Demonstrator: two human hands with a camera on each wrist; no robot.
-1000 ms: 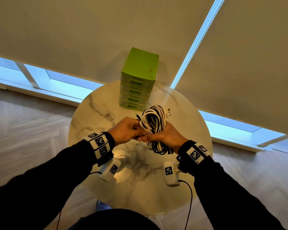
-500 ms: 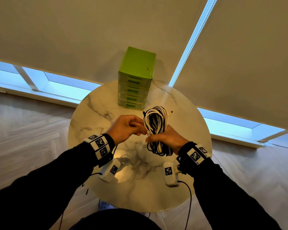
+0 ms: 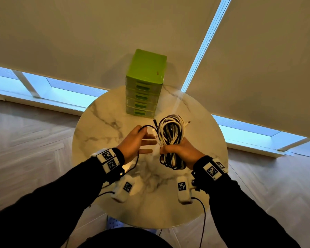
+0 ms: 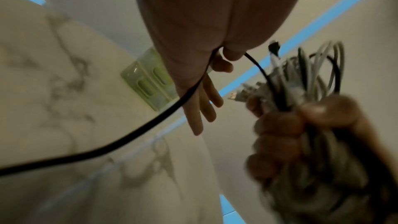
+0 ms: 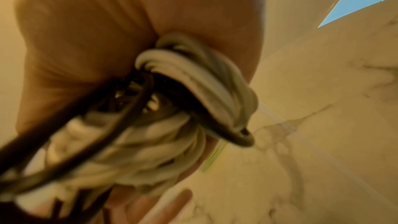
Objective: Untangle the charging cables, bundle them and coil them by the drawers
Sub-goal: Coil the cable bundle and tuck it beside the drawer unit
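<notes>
1. Right hand (image 3: 182, 151) fists the bundle (image 3: 171, 133) at its waist; loops run up and down from the grip.
2. Left hand (image 3: 136, 142), just beside, pinches a loose black end (image 3: 147, 126), other fingers straight.
3. Drawers (image 3: 143, 93) lie beyond both grips, nearer the left.

The right hand (image 5: 107, 40) is covering the middle of the cable bundle (image 3: 171, 138), blurring in both wrist views. The left hand (image 4: 204, 23) is hiding where the black cable (image 4: 129, 139) is pinched. The drawers (image 4: 148, 81) are showing only partly.
</notes>
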